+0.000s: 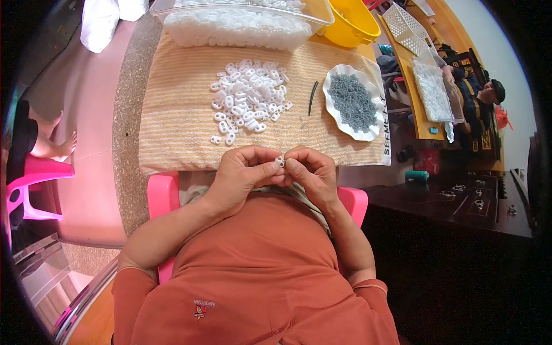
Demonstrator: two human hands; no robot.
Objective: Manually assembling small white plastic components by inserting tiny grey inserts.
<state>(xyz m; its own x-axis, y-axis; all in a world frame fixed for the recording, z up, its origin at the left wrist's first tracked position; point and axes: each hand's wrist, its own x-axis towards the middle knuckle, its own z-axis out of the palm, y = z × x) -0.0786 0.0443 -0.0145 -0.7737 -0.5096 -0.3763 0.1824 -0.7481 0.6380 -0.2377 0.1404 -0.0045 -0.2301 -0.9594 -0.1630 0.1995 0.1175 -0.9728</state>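
**A:** Where are my hands?

**B:** Both are raised in front of your chest, just past the near edge of the striped beige cloth (pixel 172 115) that covers the table. Your forearms come up from the lower corners and angle inward, so the hands meet in the middle, knuckles facing up.

**A:** What is the left hand doing?

**B:** Your left hand (pixel 244 169) is curled, with the thumb and forefinger pressed together on a small white plastic clip (pixel 280 161). The other fingers are folded into the palm.

**A:** And the right?

**B:** Your right hand (pixel 310 172) mirrors it. Its fingertips close on the same small clip from the other side, so the piece sits pinched between both hands, touching each. Whether anything else is held with it is too small to tell.

**A:** What lies beyond my hands?

**B:** On the cloth, near your fingers, is a loose heap of matching white plastic clips (pixel 248 100). To its right lies a thin dark stick (pixel 313 98), and just beside that stands a white scalloped dish (pixel 368 133) filled with small grey metal pieces (pixel 352 102). At the far edge sits a clear plastic tub (pixel 241 26) full of more white clips, with a yellow plastic bowl (pixel 345 26) to its right.

**A:** What am I sitting on?

**B:** A pink plastic chair (pixel 160 192) shows on either side of your orange shirt.
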